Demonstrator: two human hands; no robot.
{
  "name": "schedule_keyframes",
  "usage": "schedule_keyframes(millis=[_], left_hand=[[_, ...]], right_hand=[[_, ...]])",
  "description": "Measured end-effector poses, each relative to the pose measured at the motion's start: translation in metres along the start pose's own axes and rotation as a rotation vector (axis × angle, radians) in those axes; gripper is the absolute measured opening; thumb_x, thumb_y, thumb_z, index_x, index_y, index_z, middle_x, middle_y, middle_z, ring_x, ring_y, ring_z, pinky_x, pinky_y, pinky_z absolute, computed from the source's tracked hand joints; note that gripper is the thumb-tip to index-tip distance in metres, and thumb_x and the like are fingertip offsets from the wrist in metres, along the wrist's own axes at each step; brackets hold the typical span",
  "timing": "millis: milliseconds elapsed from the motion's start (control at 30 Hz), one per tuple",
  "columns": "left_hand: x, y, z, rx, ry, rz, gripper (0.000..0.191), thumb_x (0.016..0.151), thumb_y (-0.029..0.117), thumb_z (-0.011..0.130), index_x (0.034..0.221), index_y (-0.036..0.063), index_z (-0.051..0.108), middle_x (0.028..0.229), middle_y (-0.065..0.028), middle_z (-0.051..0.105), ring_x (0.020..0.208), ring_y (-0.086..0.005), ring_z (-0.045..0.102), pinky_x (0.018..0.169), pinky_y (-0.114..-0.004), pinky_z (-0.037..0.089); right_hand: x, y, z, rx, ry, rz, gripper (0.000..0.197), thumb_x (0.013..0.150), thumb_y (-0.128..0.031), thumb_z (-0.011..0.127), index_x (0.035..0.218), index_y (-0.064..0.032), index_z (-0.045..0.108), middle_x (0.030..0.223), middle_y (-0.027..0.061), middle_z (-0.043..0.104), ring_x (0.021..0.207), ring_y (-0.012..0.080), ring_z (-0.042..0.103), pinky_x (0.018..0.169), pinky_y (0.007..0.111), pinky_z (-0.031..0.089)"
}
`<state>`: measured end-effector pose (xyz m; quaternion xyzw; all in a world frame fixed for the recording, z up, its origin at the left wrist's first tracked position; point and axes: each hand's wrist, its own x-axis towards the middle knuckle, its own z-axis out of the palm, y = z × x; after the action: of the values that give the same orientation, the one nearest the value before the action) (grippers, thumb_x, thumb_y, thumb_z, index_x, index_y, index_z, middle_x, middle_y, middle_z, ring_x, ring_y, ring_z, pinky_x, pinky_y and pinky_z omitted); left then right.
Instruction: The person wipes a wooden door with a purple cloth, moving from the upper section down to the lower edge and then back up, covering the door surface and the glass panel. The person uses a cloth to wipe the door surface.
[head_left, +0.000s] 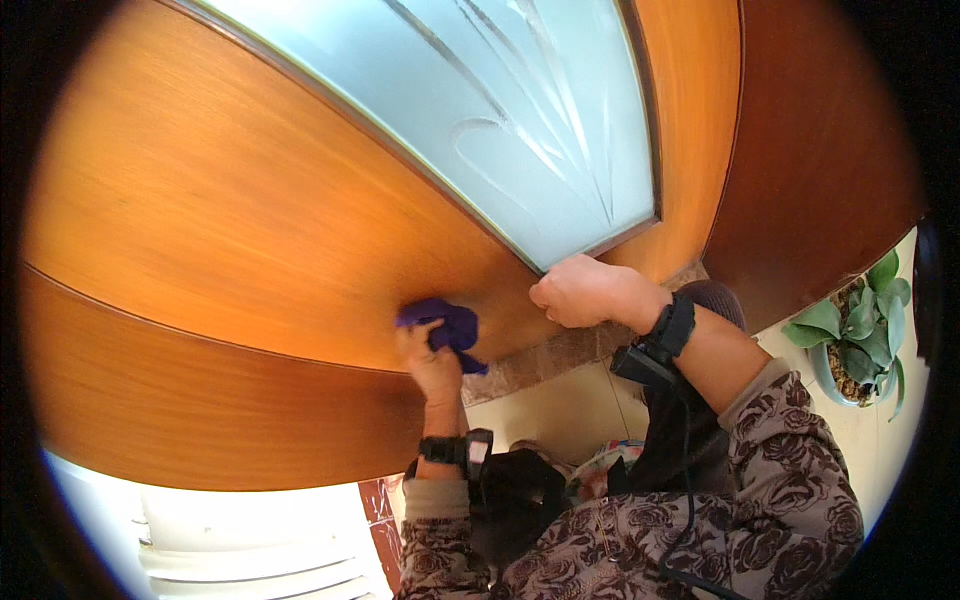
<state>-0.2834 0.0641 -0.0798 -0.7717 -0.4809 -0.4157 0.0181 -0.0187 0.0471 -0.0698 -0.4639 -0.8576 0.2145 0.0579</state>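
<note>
My left hand (433, 365) grips a bunched purple cloth (459, 327) at the lower part of a glossy orange-brown wooden door (247, 202). Part of the cloth hangs down past the fingers. Curled into a fist, my right hand (589, 291) lies by the bottom corner of the frosted glass pane (555, 135). Its fingertips are turned out of sight, and I see nothing in it. Etched curved lines run across the glass, and a thin dark frame borders it. A black strap with a small device circles each wrist.
A potted plant (862, 337) with broad green leaves stands on the pale tiled floor (555, 405) to the right. A dark brown wooden panel (817, 150) adjoins the door. Brown stone edging (540, 367) runs along its base. White slatted bars (247, 566) show at the lower left.
</note>
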Motion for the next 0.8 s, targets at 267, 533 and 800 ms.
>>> schedule_keyframes(millis=[267,533,800], left_hand=[[0.229,0.066,-0.128,0.219,0.805,0.563,0.030,0.079,-0.006,0.058,0.100,0.0083,0.072,0.099,-0.0123,0.070,0.093,-0.0283,0.065,0.088,-0.037,0.051],[0.143,0.041,-0.024,0.086,0.644,0.434,0.026,0.081,0.004,0.061,0.103,0.0070,0.075,0.107,-0.0248,0.061,0.100,-0.0441,0.057,0.093,-0.051,0.045],[-0.012,0.010,0.054,-0.209,-0.056,-0.018,0.028,0.070,-0.005,0.061,0.095,0.0052,0.068,0.110,-0.0178,0.061,0.112,-0.0384,0.053,0.101,-0.046,0.039]], right_hand=[[-0.002,0.004,0.002,0.027,0.016,0.044,0.016,0.084,-0.016,0.058,0.085,-0.0015,0.064,0.081,0.0185,0.067,0.081,0.0389,0.064,0.072,0.047,0.050],[-0.009,0.003,-0.004,0.001,0.054,0.017,0.016,0.082,-0.015,0.059,0.085,-0.0022,0.067,0.085,0.0169,0.069,0.083,0.0377,0.067,0.072,0.047,0.053],[-0.005,0.002,-0.003,0.006,0.055,0.030,0.017,0.082,-0.016,0.057,0.087,-0.0041,0.070,0.088,0.0169,0.071,0.085,0.0373,0.068,0.073,0.046,0.054]])
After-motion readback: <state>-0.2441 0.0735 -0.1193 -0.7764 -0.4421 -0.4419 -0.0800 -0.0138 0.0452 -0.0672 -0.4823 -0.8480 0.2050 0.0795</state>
